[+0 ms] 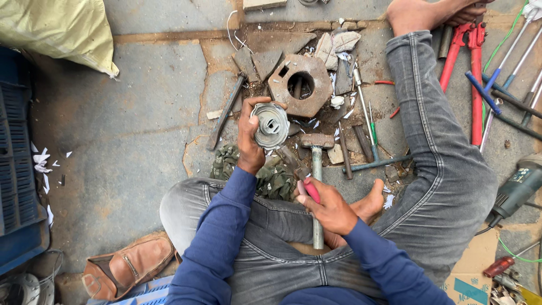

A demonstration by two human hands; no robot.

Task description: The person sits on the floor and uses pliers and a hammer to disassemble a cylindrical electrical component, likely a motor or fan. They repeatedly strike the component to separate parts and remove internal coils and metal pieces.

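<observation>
We're gripping the round metal part [270, 125] in our left hand [250, 137]; our right hand [329, 209], near-right of it, is clutching a red-handled tool [302, 178] angled far-left toward it.

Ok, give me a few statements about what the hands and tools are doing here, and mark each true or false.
1. The left hand holds a round metal part. True.
2. The right hand is empty. False: it holds a red-handled tool.
3. A hammer lies between the legs, head away from the person. True.
4. The red bolt cutters lie by the left knee. False: they lie to the right, beyond the right leg.
5. A rusty octagonal block with a round hole sits beyond the round part. True.
</observation>
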